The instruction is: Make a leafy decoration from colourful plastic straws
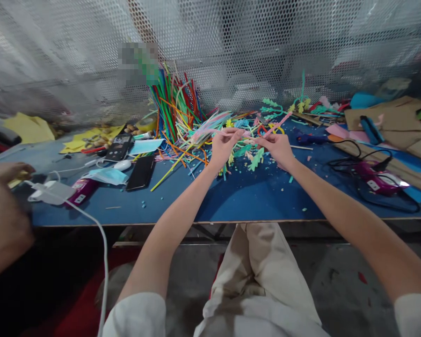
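Head view: left hand [223,146] and right hand [278,147] both pinch one pink foam strip [247,134], its long axis running 9 to 3 o'clock between them. Colored strip pile [177,105] crowds 11 o'clock; bare blue bench [252,196] opens toward 6 o'clock.

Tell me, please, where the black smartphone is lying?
The black smartphone lies on the blue table, left of the left hand, beside a light-blue face mask.
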`<state>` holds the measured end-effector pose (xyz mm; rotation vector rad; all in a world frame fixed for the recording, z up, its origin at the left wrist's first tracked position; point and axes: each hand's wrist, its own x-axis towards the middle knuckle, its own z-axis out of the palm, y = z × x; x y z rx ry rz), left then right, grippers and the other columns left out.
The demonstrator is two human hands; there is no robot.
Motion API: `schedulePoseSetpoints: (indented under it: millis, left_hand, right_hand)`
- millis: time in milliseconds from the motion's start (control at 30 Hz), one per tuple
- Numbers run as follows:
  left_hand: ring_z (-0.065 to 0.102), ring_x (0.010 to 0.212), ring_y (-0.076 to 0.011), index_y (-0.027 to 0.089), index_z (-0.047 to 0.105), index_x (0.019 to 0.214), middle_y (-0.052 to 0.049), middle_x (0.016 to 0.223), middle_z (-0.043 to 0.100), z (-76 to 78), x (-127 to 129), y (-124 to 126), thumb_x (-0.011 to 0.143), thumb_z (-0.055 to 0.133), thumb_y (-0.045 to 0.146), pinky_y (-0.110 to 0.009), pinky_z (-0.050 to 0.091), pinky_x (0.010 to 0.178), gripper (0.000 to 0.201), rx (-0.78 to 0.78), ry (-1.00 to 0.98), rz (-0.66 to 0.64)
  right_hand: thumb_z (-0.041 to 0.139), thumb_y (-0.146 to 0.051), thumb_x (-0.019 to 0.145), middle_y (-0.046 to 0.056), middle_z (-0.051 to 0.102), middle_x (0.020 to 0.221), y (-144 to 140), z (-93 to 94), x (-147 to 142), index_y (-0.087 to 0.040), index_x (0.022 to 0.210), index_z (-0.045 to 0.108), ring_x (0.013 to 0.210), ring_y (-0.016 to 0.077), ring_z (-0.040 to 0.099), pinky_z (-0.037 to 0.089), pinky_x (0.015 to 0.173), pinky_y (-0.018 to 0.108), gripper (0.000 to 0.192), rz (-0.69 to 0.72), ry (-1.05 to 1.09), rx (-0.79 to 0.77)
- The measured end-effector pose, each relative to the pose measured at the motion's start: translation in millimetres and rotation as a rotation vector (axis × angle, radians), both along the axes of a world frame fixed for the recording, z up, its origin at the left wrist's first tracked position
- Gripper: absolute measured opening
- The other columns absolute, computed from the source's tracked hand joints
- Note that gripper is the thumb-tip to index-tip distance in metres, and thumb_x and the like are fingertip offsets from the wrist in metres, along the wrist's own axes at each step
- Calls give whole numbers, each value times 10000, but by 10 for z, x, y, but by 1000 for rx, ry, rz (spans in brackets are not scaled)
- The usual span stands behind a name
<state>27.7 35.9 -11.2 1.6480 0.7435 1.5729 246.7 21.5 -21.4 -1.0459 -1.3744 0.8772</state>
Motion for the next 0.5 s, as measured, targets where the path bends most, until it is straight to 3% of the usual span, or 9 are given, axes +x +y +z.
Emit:
schedulePoseSetpoints:
  millis: [100,200,333,500]
  left_hand:
    - [761,788,-170,199,793,1006,-94,996,829,8,-65,36,949,729,718,-330,639,782,526,-9,28,60]
    - [791,841,-192,191,788,1024,-107,1015,830,-3,-86,53,969,665,759,-356,668,845,583,-9,46,40]
    - [820,936,-219,192,800,1065,-114,1085,842,-18,-81,57,974,667,749,-383,679,913,581,-5,37,-24]
    - [815,1037,-249,221,850,1115,-102,1134,851,-18,-135,61,943,752,690,-409,651,993,509,33,133,-46]
  right_hand:
    - [920,-598,772,37,763,700,32,-10,17,-195,736,795,555,120,606,503,530,259,423,-12,115,-2]
    - [931,-611,770,39,765,726,49,-9,13,-188,784,784,556,115,645,514,525,245,448,36,230,-31]
    - [923,-417,854,27,764,745,42,31,-12,-178,819,764,630,111,718,599,618,217,288,46,420,-181]
    - [749,-223,989,-4,730,690,103,93,63,-191,802,715,608,79,691,552,531,156,192,5,622,-411]
